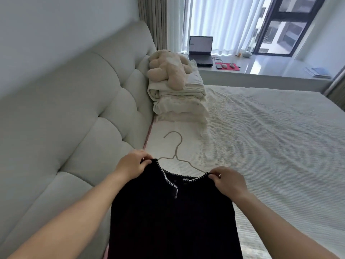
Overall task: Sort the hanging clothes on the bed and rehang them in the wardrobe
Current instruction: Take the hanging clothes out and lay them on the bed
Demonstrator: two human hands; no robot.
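Black knit top point(171, 212) with white-stitched neckline is held up over the bed point(270, 137), the left hand point(133, 165) pinching one shoulder and the right hand point(228, 181) pinching the other. Its thin pale wire hanger point(176, 155) pokes out above the neckline. Farther up the bed, a cream plush toy point(169, 70) lies on folded bedding point(179, 101) beside the padded headboard point(74, 109).

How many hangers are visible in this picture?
1. The hanger lies on the bed, just beyond the black top held by both hands. Others may be out of view.
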